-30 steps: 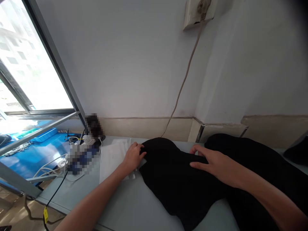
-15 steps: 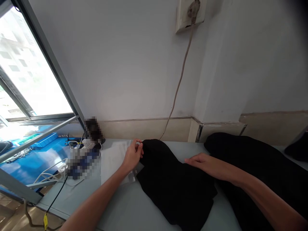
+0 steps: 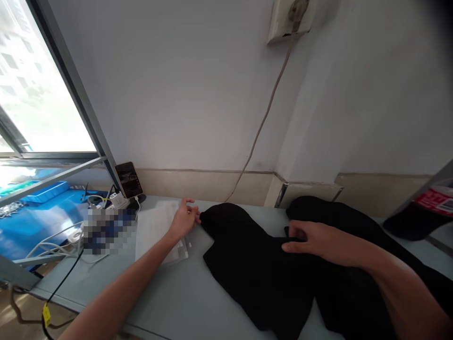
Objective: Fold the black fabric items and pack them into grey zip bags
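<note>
A piece of black cloth point(image 3: 255, 264), probably a garment, lies on the grey-blue table, its narrow rounded end pointing to the back left. At that end is my left hand point(image 3: 183, 222), with its fingers apart and the tips at the cloth's edge. My right hand point(image 3: 314, 238) pinches a small raised fold on the cloth's right side between thumb and fingers. A second black cloth point(image 3: 329, 212) lies behind and under my right forearm. Where the two dark cloths meet is hard to make out.
Clear plastic bags point(image 3: 155, 226) lie left of the cloth. A phone point(image 3: 129, 180) stands on a holder beside cables and a power strip point(image 3: 118, 200). A bottle of dark drink point(image 3: 421, 212) lies at the right. A cord point(image 3: 265, 113) hangs down the wall behind the table point(image 3: 170, 297).
My left hand has loosened, its index finger lifted from the cloth's tip. My right hand has turned from lying flat to pinching a fold. The view has shifted, bringing the bottle in at right.
</note>
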Demonstrator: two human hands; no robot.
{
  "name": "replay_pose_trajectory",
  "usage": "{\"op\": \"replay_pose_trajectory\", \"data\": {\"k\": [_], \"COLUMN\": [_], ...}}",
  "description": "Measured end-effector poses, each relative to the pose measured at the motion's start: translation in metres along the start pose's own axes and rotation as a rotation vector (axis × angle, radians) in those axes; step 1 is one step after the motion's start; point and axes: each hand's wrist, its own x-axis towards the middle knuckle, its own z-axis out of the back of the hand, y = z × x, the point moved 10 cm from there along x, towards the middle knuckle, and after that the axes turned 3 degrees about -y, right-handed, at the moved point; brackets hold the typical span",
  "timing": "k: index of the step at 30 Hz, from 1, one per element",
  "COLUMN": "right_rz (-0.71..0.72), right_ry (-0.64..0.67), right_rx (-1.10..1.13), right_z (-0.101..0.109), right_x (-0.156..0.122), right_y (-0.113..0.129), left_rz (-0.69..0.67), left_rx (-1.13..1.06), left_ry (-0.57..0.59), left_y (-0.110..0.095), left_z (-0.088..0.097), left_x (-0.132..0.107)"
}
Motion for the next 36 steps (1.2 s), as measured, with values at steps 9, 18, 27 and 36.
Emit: {"op": "replay_pose_trajectory", "data": {"k": [9, 18, 27, 36], "right_rz": [-0.052, -0.037, -0.136, -0.189], "right_ry": [0.328, -0.109, -0.046, 0.003], "right_rx": [0.097, 0.24, 0.383, 0.309], "right_z": [-0.059, -0.049, -0.037, -0.046], "right_x": [-0.001, 0.031, 0.02, 0.024], "right_y": [0.015, 0.019, 0.005, -0.001], "left_rz": [-0.457, -0.589, -0.551, -0.395], "left_rx": [0.431, 0.588, 0.523, 0.395], "left_ry": [0.663, 0.357, 0.619, 0.889], "left_y": [-0.068, -0.075, -0.058, -0.067], "left_z": [-0.065, -0.052, -0.057, -0.056], "left_x": [-0.085, -0.074, -0.087, -0.102]}}
